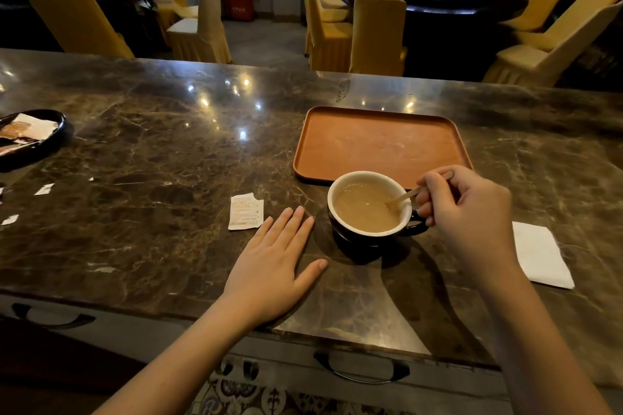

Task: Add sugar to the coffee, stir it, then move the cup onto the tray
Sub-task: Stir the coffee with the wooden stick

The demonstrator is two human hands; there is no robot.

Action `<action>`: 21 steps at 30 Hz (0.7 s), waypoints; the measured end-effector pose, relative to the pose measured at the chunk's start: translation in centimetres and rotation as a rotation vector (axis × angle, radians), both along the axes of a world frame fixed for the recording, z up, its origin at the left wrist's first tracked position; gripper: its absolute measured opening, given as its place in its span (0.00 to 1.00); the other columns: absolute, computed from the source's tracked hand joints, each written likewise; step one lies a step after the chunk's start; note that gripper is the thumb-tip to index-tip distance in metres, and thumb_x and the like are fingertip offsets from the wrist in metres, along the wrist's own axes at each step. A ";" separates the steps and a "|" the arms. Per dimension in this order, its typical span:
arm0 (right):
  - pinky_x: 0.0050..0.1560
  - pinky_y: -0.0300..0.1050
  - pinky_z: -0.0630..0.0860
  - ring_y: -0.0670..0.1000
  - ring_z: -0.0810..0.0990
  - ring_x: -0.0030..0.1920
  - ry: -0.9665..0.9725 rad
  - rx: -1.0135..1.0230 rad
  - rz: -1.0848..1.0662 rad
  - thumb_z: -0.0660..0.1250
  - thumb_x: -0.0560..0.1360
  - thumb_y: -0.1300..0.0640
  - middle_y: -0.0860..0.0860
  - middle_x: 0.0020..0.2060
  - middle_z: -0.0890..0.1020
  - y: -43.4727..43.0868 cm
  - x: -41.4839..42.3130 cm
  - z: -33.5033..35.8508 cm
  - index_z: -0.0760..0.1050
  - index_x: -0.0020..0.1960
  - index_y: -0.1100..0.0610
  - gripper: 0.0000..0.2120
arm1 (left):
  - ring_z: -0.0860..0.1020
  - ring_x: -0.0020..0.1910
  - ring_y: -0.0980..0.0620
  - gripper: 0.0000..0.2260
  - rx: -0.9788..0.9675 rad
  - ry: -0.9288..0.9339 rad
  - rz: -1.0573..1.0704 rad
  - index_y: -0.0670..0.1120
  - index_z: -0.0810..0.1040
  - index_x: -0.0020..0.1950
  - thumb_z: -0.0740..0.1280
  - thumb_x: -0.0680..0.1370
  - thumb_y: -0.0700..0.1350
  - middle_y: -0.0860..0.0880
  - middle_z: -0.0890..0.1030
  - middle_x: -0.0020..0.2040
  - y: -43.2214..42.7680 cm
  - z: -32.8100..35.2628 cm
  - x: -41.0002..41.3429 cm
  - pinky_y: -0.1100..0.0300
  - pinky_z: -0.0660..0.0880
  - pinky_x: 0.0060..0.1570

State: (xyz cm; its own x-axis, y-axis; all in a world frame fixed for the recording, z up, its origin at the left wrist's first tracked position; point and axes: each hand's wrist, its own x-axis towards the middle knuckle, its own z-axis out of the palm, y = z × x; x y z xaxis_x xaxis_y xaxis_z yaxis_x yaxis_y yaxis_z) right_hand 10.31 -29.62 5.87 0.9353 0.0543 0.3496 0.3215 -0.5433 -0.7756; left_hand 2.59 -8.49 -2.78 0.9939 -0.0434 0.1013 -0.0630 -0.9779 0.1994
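Observation:
A dark cup (357, 241) with a white inside holds milky coffee (365, 207) and stands on the marble counter just in front of the orange tray (381, 145). My right hand (472, 212) is closed on a wooden stir stick (403, 197) whose tip dips into the coffee at the cup's right side. My left hand (273, 266) lies flat on the counter left of the cup, fingers spread, holding nothing. A torn white sugar packet (245, 211) lies beside its fingertips.
A white napkin (541, 254) lies right of my right wrist. A black dish (30, 135) with packets sits at the far left, with torn paper scraps (43, 189) near it. Yellow-covered chairs (376, 34) and round tables stand beyond the counter.

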 end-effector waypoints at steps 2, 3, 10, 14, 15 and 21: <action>0.37 0.42 0.79 0.46 0.80 0.34 0.001 0.025 0.006 0.61 0.77 0.58 0.49 0.33 0.81 0.5 0.0 -0.4 0.77 0.43 0.55 0.07 | 0.39 0.73 0.57 0.31 -0.006 0.003 0.002 0.53 0.42 0.73 0.42 0.74 0.65 0.55 0.41 0.73 0.0 0.0 0.0 0.59 0.35 0.69; 0.38 0.43 0.80 0.46 0.80 0.34 0.011 0.043 0.013 0.61 0.77 0.58 0.49 0.34 0.81 0.8 -0.1 -0.6 0.78 0.44 0.55 0.07 | 0.39 0.73 0.57 0.31 -0.007 0.002 0.002 0.53 0.43 0.73 0.42 0.74 0.65 0.55 0.41 0.73 0.0 0.0 0.0 0.59 0.35 0.69; 0.38 0.45 0.80 0.46 0.80 0.34 0.056 0.096 0.048 0.61 0.76 0.55 0.47 0.34 0.82 1.6 -0.9 -1.3 0.78 0.45 0.53 0.07 | 0.38 0.72 0.57 0.30 0.001 0.008 0.000 0.54 0.40 0.72 0.41 0.74 0.65 0.55 0.39 0.73 0.0 0.0 0.1 0.59 0.35 0.69; 0.33 0.36 0.77 0.45 0.80 0.34 0.128 0.132 0.115 0.62 0.75 0.56 0.48 0.33 0.82 1.3 -1.8 -0.8 0.79 0.45 0.54 0.07 | 0.38 0.72 0.57 0.30 -0.004 -0.001 0.003 0.54 0.40 0.71 0.41 0.74 0.65 0.55 0.39 0.73 -0.1 0.0 0.0 0.59 0.34 0.69; 0.31 0.35 0.77 0.46 0.80 0.33 0.147 0.133 0.134 0.62 0.75 0.56 0.49 0.33 0.82 1.0 -2.0 -0.5 0.79 0.44 0.54 0.07 | 0.38 0.72 0.57 0.30 -0.003 -0.004 0.003 0.54 0.40 0.71 0.41 0.73 0.65 0.55 0.39 0.73 -0.1 0.0 0.0 0.59 0.35 0.69; 0.34 0.38 0.75 0.47 0.79 0.32 0.055 -0.019 0.040 0.62 0.76 0.58 0.50 0.32 0.80 -0.8 -1.2 1.0 0.78 0.42 0.55 0.07 | 0.39 0.72 0.57 0.30 -0.017 -0.004 0.002 0.53 0.42 0.72 0.42 0.74 0.65 0.55 0.41 0.73 0.0 0.0 0.1 0.59 0.36 0.69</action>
State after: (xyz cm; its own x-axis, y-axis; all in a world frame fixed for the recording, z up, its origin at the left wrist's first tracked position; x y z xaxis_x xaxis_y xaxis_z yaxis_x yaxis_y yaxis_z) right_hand 9.10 -30.43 6.87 0.9499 0.0979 0.2967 0.3006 -0.5455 -0.7823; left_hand 2.68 -8.49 -2.75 0.9936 -0.0401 0.1056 -0.0623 -0.9746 0.2153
